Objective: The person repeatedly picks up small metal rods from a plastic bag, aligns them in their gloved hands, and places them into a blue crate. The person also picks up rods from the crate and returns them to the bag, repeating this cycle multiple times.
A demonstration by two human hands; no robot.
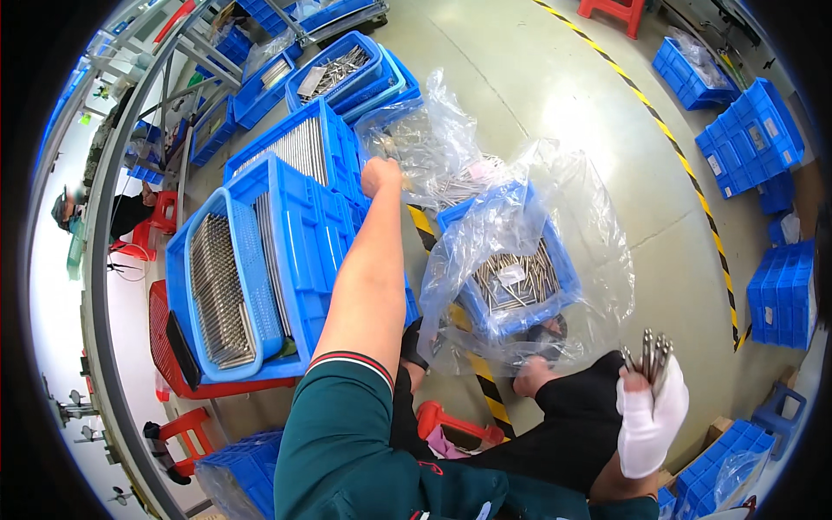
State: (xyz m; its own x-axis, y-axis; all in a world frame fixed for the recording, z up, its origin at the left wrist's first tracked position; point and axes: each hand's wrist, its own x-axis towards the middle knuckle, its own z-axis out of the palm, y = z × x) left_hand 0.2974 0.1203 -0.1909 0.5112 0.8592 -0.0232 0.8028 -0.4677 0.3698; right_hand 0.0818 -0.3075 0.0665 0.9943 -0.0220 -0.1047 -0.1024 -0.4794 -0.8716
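Note:
My left hand (381, 176), bare, is stretched forward and closed at the edge of a crumpled clear plastic bag (412, 139); its fingertips are partly hidden. Inside that bag and at its mouth lie thin metal rods (468, 180). My right hand (652, 414), in a white glove with a bare thumb tip, holds a bunch of several metal rods (647, 348) upright beside my knee. Between my feet and the bag stands a blue crate (568, 282) lined with a large clear plastic liner (607, 251). Loose metal rods and a white paper slip (511, 275) lie in it.
At my left, blue crates (316, 234) hold rows of rods, with a light-blue basket (269, 295) on top. A bin of rods (377, 65) stands farther off. Blue crates (750, 139) line the right side beyond black-and-yellow floor tape (685, 160). Another person (130, 212) sits far left.

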